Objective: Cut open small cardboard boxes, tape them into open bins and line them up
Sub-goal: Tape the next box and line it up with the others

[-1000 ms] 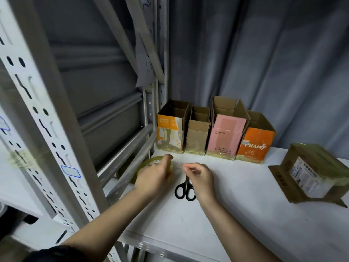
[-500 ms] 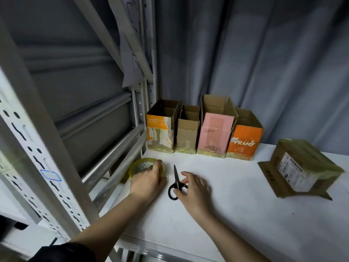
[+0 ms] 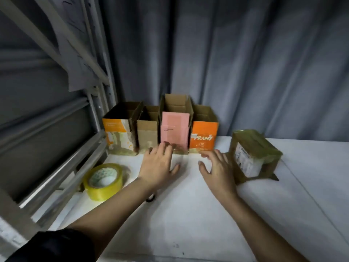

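White shelf (image 3: 188, 214), grey curtain (image 3: 245, 63) behind | four open cardboard bins (image 3: 171, 129) lined along back edge | taped box (image 3: 253, 154) just right | left hand (image 3: 158, 165), right hand (image 3: 217, 171) spread, empty | tape roll (image 3: 103, 180) left

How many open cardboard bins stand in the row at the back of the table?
4, side by side against the curtain: orange-and-white bin on the far left, plain brown bin, pink bin, and orange bin on the right. None seems hidden.

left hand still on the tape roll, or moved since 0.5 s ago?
Yes, moved: the left hand left the tape roll and went right and back, toward the pink box.
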